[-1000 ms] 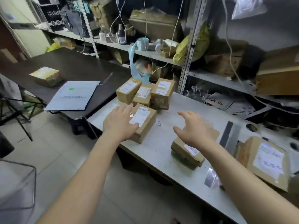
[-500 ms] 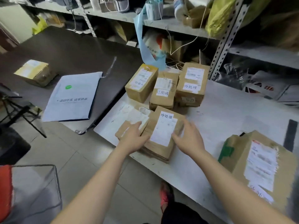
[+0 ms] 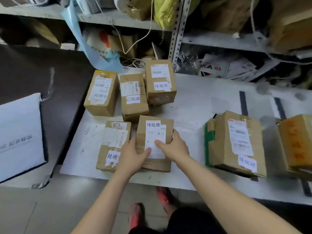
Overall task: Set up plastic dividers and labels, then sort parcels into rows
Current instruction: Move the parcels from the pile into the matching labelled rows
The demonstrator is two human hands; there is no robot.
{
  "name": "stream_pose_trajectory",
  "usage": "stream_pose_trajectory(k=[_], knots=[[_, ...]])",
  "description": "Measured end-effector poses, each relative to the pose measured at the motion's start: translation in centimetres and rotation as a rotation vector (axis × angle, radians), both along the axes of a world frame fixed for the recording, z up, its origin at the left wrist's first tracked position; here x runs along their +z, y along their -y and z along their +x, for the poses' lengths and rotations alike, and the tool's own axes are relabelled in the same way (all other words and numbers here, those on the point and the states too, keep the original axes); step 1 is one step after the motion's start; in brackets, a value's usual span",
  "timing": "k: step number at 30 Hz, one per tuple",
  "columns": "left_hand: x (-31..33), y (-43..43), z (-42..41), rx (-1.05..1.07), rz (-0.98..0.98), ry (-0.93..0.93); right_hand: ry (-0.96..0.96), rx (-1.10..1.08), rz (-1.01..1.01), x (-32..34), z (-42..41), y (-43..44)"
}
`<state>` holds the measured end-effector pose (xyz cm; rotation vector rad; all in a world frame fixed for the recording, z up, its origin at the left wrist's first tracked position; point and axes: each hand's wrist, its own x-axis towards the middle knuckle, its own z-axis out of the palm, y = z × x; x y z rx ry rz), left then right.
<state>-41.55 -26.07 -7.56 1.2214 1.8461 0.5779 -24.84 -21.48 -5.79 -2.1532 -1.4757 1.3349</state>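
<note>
On the white table [image 3: 194,105] a brown parcel [image 3: 156,130] with a white label lies in front of me. My left hand [image 3: 132,157] grips its near left side and my right hand [image 3: 173,146] grips its right side, thumbs on its top label. Touching it on the left lies a second labelled parcel [image 3: 113,144]. Behind them three labelled parcels stand in a row: left parcel [image 3: 101,92], middle parcel [image 3: 133,97], right parcel [image 3: 160,81]. A bigger parcel [image 3: 236,142] with green tape lies to the right.
A dark table [image 3: 64,85] adjoins on the left and carries a white mailer [image 3: 18,135]. Metal shelving [image 3: 175,31] crowded with boxes, bags and cables stands behind. An orange-printed box [image 3: 297,141] is at the far right. Black strips [image 3: 243,102] lie on the white table.
My view has moved closer over the parcels. Both hands came together onto the front parcel: the left left the neighbouring parcel, the right swung in from the parcel on the right.
</note>
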Motion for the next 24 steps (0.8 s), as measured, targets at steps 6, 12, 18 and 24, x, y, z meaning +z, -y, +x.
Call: stream_pose_trajectory(k=[6, 12, 18, 24], knots=[[3.0, 0.6, -0.1, -0.129, 0.095, 0.097, -0.025, -0.155, 0.071, 4.5, 1.3, 3.5], [7.6, 1.0, 0.3, -0.191, 0.223, 0.183, -0.056, -0.279, 0.244, 9.4, 2.3, 6.9], [12.7, 1.3, 4.7, -0.263, 0.346, 0.24, -0.147, -0.334, 0.397, 14.1, 7.0, 8.7], [14.2, 1.1, 13.2, -0.361, 0.382, 0.347, -0.179, -0.383, 0.463, 16.1, 15.4, 9.0]])
